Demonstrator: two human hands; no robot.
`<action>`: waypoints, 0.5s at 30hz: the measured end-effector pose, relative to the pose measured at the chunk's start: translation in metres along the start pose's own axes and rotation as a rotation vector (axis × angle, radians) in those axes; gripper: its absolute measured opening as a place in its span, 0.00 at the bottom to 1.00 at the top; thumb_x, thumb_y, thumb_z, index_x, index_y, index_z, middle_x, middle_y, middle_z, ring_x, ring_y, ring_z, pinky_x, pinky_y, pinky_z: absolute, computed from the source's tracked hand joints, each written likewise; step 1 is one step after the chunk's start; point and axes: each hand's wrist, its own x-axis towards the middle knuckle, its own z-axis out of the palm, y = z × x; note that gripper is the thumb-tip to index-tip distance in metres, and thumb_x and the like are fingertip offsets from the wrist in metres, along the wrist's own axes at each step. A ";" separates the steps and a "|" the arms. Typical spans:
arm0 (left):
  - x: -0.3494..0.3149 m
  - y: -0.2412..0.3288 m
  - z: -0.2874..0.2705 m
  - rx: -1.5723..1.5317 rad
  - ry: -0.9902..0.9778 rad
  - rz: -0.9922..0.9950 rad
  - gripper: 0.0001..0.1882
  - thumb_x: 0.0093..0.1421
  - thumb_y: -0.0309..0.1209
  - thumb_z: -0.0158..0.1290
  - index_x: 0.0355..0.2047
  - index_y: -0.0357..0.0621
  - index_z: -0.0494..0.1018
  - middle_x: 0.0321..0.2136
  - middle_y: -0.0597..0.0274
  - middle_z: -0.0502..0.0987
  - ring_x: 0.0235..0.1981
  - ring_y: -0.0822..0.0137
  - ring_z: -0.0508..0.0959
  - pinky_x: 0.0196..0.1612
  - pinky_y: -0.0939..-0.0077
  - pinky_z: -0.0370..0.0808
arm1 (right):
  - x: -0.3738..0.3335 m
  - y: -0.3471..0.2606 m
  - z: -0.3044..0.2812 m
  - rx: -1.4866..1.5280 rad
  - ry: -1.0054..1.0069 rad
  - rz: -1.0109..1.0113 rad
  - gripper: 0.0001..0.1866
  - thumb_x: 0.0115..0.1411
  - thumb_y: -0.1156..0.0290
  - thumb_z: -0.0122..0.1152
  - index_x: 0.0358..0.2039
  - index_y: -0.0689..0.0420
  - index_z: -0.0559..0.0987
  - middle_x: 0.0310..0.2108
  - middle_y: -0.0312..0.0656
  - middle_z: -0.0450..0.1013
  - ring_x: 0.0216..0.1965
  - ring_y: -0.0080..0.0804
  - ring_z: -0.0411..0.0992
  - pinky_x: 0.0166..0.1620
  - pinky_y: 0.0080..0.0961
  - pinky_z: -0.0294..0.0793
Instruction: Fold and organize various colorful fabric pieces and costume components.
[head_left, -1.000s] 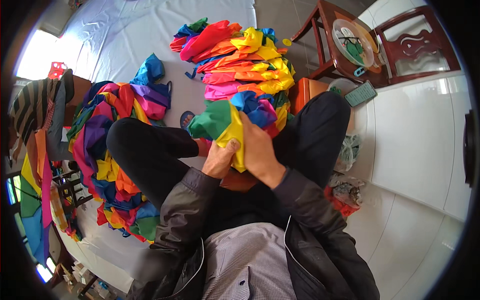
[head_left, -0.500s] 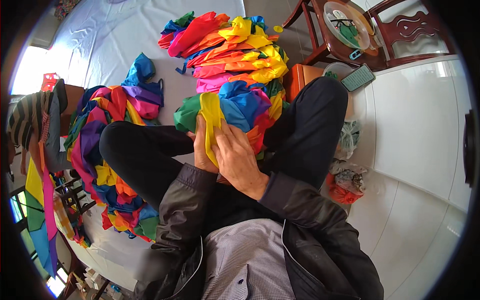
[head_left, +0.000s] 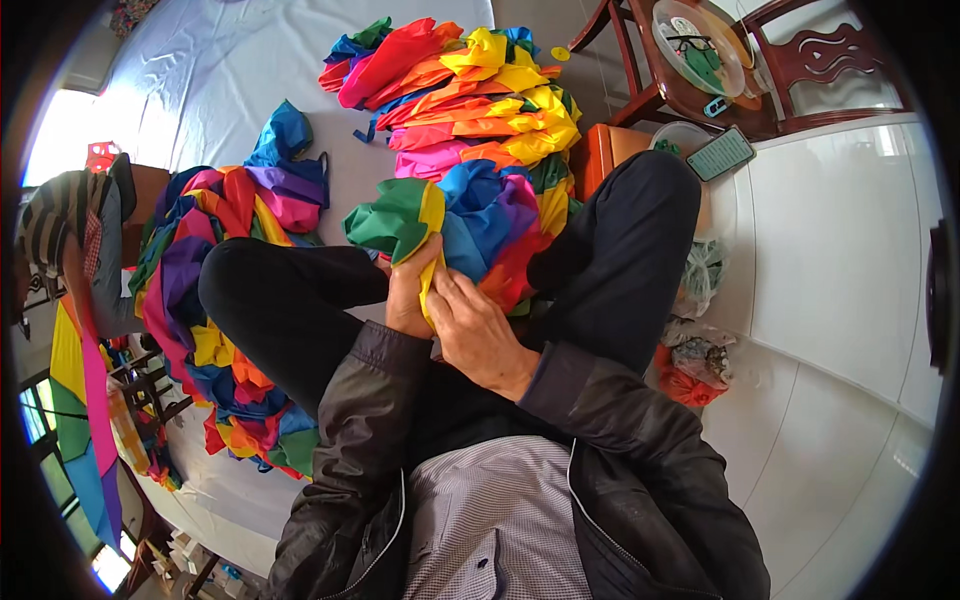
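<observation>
A multicoloured cloth [head_left: 478, 215] with green, yellow, blue, purple and red panels lies bunched between my knees. My left hand [head_left: 410, 300] is closed on its edge where a green panel [head_left: 395, 220] meets a narrow yellow strip [head_left: 431, 212]. Beside it, my right hand [head_left: 478, 335] pinches the lower end of the yellow strip, its fingers close to the left hand's. The fingertips of both hands are partly hidden by cloth and by each other. Beyond the held cloth, a long heap of folded rainbow fabric [head_left: 430, 100] stretches away from me.
Another rainbow fabric heap [head_left: 185, 260] lies left of my knee on a pale sheet [head_left: 220, 60]. A person in a striped top [head_left: 60, 215] is at the far left. To the right are a wooden chair [head_left: 820, 55], a phone [head_left: 720, 153], plastic bags [head_left: 695, 365] and a white cabinet [head_left: 840, 230].
The yellow strip has turned and narrowed in my hands, and more of the green panel shows, folded outward to the left. Both hands stay close together in nearly the same place.
</observation>
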 end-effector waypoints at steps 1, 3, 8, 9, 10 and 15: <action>0.001 -0.001 0.003 -0.010 0.025 0.038 0.18 0.69 0.40 0.57 0.56 0.53 0.73 0.42 0.67 0.79 0.43 0.64 0.81 0.48 0.64 0.80 | -0.003 0.000 -0.001 -0.014 0.003 0.009 0.15 0.56 0.81 0.57 0.46 0.69 0.74 0.56 0.62 0.71 0.52 0.54 0.74 0.54 0.41 0.77; 0.001 -0.003 0.010 -0.030 0.075 0.114 0.17 0.70 0.42 0.55 0.55 0.53 0.73 0.40 0.67 0.80 0.40 0.64 0.82 0.46 0.65 0.81 | -0.008 -0.002 -0.001 -0.026 0.002 0.017 0.15 0.56 0.81 0.57 0.45 0.68 0.74 0.56 0.62 0.71 0.52 0.54 0.74 0.53 0.40 0.78; -0.002 0.000 0.021 -0.030 0.085 0.197 0.18 0.72 0.46 0.51 0.56 0.52 0.73 0.43 0.65 0.81 0.43 0.63 0.82 0.48 0.62 0.81 | -0.013 -0.003 -0.004 0.049 -0.041 0.102 0.15 0.57 0.81 0.57 0.47 0.67 0.75 0.54 0.59 0.73 0.46 0.51 0.78 0.45 0.38 0.82; -0.002 0.001 0.021 -0.051 0.066 0.182 0.19 0.72 0.47 0.50 0.56 0.52 0.73 0.45 0.64 0.81 0.45 0.61 0.82 0.49 0.60 0.81 | -0.013 -0.002 -0.005 0.046 -0.032 0.102 0.15 0.58 0.82 0.56 0.47 0.67 0.76 0.52 0.57 0.75 0.44 0.51 0.79 0.43 0.37 0.82; -0.001 0.001 0.021 -0.071 0.048 0.167 0.20 0.73 0.48 0.49 0.57 0.52 0.72 0.47 0.63 0.81 0.46 0.60 0.82 0.50 0.59 0.81 | -0.013 0.001 -0.007 0.043 -0.024 0.102 0.15 0.59 0.82 0.56 0.47 0.67 0.77 0.49 0.56 0.77 0.41 0.50 0.81 0.42 0.36 0.83; -0.001 0.007 0.019 -0.195 -0.089 0.066 0.22 0.73 0.48 0.47 0.59 0.51 0.70 0.53 0.58 0.79 0.52 0.53 0.81 0.55 0.49 0.78 | 0.007 0.034 -0.039 0.297 0.230 0.315 0.13 0.62 0.81 0.55 0.46 0.64 0.80 0.36 0.52 0.82 0.35 0.49 0.82 0.40 0.32 0.82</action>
